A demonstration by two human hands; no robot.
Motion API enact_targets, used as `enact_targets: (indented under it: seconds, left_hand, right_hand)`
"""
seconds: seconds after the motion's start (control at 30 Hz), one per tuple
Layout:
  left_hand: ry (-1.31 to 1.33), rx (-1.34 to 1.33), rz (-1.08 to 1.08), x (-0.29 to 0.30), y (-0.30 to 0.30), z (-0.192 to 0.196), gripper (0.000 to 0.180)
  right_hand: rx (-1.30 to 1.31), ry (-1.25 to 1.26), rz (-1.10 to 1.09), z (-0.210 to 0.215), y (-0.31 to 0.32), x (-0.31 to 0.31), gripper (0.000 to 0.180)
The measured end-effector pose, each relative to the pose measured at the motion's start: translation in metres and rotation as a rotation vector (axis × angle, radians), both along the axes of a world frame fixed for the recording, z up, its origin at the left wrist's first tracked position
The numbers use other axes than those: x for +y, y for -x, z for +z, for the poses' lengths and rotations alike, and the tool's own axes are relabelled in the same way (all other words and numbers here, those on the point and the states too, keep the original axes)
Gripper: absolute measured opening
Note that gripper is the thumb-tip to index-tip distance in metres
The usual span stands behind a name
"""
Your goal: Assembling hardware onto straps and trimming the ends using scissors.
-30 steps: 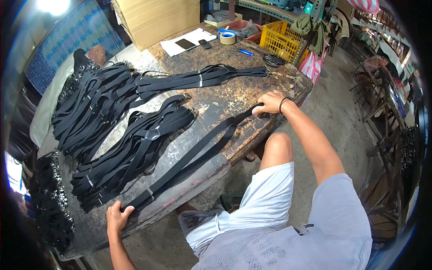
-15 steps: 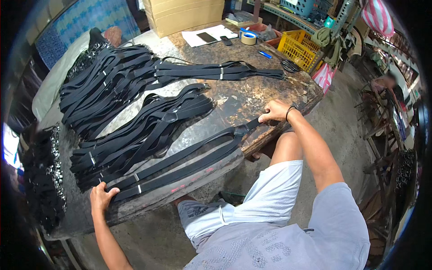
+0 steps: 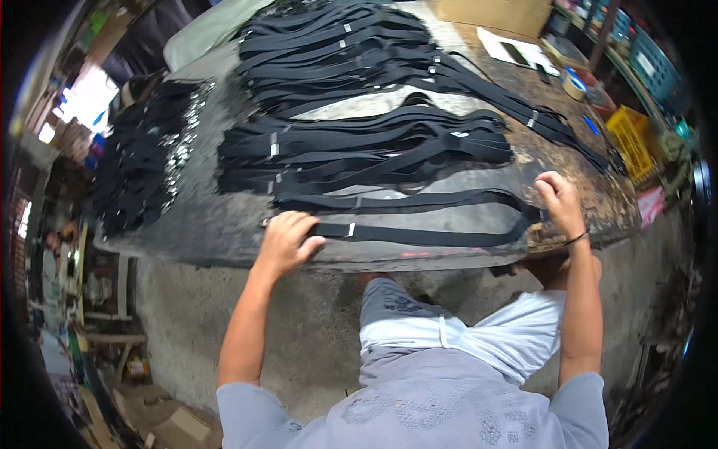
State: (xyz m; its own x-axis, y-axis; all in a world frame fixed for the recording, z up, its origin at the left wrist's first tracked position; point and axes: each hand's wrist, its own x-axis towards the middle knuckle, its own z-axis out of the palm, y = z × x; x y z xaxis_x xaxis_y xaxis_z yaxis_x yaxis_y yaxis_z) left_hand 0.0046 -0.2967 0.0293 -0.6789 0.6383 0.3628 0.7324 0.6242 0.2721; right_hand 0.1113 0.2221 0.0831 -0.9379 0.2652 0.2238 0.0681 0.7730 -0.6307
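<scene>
A pair of black suspenders (image 3: pixel 426 236) lies stretched along the table's near edge, its two straps side by side with silvery adjusters. My left hand (image 3: pixel 288 239) rests over the left end of the nearer strap, fingers curled on it and thumb apart. At the right, where the straps join, my right hand (image 3: pixel 562 206) is closed around the short tail, which it mostly hides. Just beyond lies a bundle of black suspenders (image 3: pixel 359 146), and farther off a larger pile of black suspenders (image 3: pixel 321 52).
Black straps with shiny metal clips (image 3: pixel 153 150) hang over the table's left end. At the far right are a tape roll (image 3: pixel 574 84), a blue pen (image 3: pixel 591 125), a phone on paper (image 3: pixel 513 52) and a yellow crate (image 3: pixel 630 142). A cardboard box (image 3: pixel 493 13) stands behind.
The view has swung left, so the table now lies more level across it. My left hand's fingers now lie farther over the strap end. My right hand stays by the joined end.
</scene>
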Motion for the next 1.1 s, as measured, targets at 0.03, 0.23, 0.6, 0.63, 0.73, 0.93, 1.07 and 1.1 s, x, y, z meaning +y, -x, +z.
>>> enact_targets:
  seconds: [0.03, 0.23, 0.6, 0.63, 0.73, 0.93, 1.07, 1.1]
  left_hand:
    - [0.039, 0.023, 0.023, -0.002, -0.006, -0.004, 0.04]
    - [0.118, -0.033, -0.001, 0.001, -0.007, 0.006, 0.029]
    - [0.103, -0.031, -0.034, -0.001, -0.011, -0.002, 0.04]
    - [0.104, -0.032, -0.034, -0.001, -0.01, -0.002, 0.04]
    - [0.101, -0.045, -0.04, 0.001, -0.007, 0.002, 0.038]
    - [0.046, 0.065, -0.112, 0.013, -0.014, 0.02, 0.038]
    - [0.052, 0.052, -0.109, 0.023, -0.024, 0.028, 0.038]
    - [0.051, 0.05, -0.113, 0.023, -0.026, 0.027, 0.038]
  right_hand:
    - [0.022, 0.086, 0.111, -0.001, 0.012, -0.037, 0.018]
    - [-0.033, 0.244, 0.636, -0.039, 0.06, -0.22, 0.025]
    - [-0.32, -0.036, 0.63, -0.05, 0.069, -0.291, 0.032]
    - [-0.325, -0.04, 0.619, -0.049, 0.069, -0.293, 0.031]
    - [-0.358, -0.056, 0.594, -0.047, 0.069, -0.297, 0.03]
    - [-0.376, -0.03, 0.591, -0.053, 0.07, -0.302, 0.026]
    - [-0.396, -0.043, 0.58, -0.054, 0.071, -0.304, 0.028]
    - [-0.401, -0.037, 0.579, -0.051, 0.071, -0.305, 0.027]
